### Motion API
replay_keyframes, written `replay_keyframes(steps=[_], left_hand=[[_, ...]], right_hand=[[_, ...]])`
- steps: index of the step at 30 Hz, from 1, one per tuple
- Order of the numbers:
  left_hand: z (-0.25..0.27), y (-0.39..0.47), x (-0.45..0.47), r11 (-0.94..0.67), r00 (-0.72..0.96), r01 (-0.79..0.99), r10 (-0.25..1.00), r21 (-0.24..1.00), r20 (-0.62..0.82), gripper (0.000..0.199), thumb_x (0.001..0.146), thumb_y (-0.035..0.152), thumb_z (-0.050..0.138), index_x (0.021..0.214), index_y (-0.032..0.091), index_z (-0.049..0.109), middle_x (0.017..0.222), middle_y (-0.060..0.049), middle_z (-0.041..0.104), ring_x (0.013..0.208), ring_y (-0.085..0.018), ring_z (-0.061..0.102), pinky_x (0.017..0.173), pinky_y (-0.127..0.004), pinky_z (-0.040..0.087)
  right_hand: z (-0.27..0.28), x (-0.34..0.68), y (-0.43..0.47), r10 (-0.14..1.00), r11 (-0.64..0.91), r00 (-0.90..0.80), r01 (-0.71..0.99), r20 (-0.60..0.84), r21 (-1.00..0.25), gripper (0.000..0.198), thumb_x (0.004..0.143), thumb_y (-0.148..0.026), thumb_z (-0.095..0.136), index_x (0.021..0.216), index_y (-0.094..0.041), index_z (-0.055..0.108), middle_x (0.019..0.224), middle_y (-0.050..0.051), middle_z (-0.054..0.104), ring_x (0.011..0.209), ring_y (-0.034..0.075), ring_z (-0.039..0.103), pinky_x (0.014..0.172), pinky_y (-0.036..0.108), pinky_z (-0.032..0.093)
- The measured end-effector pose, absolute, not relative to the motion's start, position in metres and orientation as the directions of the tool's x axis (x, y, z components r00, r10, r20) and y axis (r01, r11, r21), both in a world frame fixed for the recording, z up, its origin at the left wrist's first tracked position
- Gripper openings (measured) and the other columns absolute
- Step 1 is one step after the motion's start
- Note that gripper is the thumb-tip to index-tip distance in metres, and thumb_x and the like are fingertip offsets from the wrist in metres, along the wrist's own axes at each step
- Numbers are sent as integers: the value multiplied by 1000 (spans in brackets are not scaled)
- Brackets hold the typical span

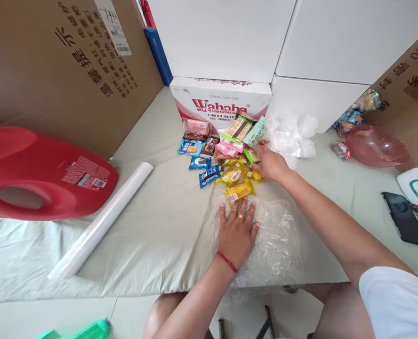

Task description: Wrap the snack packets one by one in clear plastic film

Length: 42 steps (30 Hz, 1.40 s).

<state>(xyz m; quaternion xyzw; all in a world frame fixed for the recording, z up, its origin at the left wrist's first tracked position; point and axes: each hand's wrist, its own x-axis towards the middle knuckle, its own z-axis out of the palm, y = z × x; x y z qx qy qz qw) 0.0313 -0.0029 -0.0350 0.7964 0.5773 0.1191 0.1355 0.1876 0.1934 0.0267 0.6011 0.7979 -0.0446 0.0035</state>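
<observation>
Nearest the camera are the white sleeve (396, 301) and the bare arms (198, 296), which reach over the near edge of the surface (180, 245). The left hand (235, 234) is flat, with fingers spread, upon the clear plastic (277, 235), which lies along this near edge. Its fingertips come to the lowest yellow pack (240, 192). The right hand (273, 165) is at the right side of the snacks (232, 147), its fingers partly bent beside a green pack (252, 156); I cannot tell whether it grips something. The snacks lie in a loose heap farther from the near edge, before the Wahaha box (218, 101).

In my judgement each pack is light, its wrapper rather slippery, and the content could break, so better to take it by the sealed end, without squeezing. The plastic looks thin and soft; it probably creases easily, and a corner is the good place to hold.
</observation>
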Motion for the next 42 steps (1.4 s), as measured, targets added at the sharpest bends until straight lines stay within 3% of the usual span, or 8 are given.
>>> replay_keyframes(steps=[5, 10, 13, 16, 20, 22, 30, 42], left_hand=[[-31, 1, 29, -269, 279, 884, 960, 382, 31, 56, 107, 45, 29, 158, 24, 40, 167, -9, 38, 153, -28, 37, 127, -65, 20], [-30, 7, 23, -267, 302, 838, 953, 475, 3, 55, 106, 34, 34, 159, 22, 37, 166, -11, 39, 152, -27, 37, 126, -65, 18], [-32, 9, 21, -254, 312, 814, 950, 522, -25, 62, 100, 15, 34, 161, 22, 32, 167, -10, 37, 154, -25, 35, 127, -64, 12], [-33, 13, 20, -205, 295, 772, 954, 602, -54, 70, 95, 8, 32, 163, 25, 29, 167, -8, 38, 154, -22, 36, 127, -63, 10], [-26, 20, 14, -78, 258, 620, 960, 781, -109, 60, 103, 24, 29, 163, 27, 28, 167, -8, 38, 156, -22, 33, 128, -59, 6], [-21, 23, 10, 21, 247, 494, 955, 869, -163, 57, 107, 35, 22, 164, 28, 26, 167, -9, 38, 157, -21, 30, 129, -58, 4], [-15, 21, 5, 102, 238, 329, 953, 939, -186, 63, 107, 50, 7, 166, 29, 20, 168, -4, 35, 160, -17, 21, 131, -48, -2], [-20, 15, 14, -20, 206, 484, 974, 875, -91, 64, 107, 50, 6, 163, 29, 29, 169, -2, 33, 159, -18, 24, 131, -50, 3]], right_hand=[[35, 179, 190, 956, 291, -290, 957, 44, -17, 32, 101, -24, 47, 126, -18, 67, 122, 14, 72, 102, 29, 70, 78, 35, 52], [92, 220, 139, 893, 366, -155, 796, 423, -481, 32, 99, -39, 58, 122, -19, 70, 103, 7, 75, 86, 22, 69, 74, 31, 50], [121, 245, 111, 915, 345, -372, 527, 154, -777, 35, 97, -45, 62, 117, -18, 72, 95, 4, 74, 78, 17, 68, 66, 26, 48], [120, 241, 96, 525, 312, -809, 471, -264, -825, 30, 99, -38, 60, 113, -16, 74, 89, 3, 74, 75, 14, 66, 65, 22, 46], [90, 199, 90, 148, 480, -884, 456, -443, -749, 19, 96, -21, 61, 106, -16, 76, 81, 1, 72, 69, 11, 60, 65, 20, 43], [73, 180, 86, 182, 533, -887, 451, -423, -716, 19, 93, -18, 64, 108, -17, 75, 91, 2, 74, 76, 13, 63, 70, 22, 46], [33, 183, 13, 796, 490, -575, 796, -190, -355, 54, 90, -42, 74, 134, -13, 62, 129, 17, 63, 117, 33, 53, 99, 47, 49], [21, 192, -24, 869, 381, -429, 898, -246, -221, 49, 92, -30, 69, 138, -14, 59, 129, 14, 64, 117, 33, 51, 95, 48, 47]])
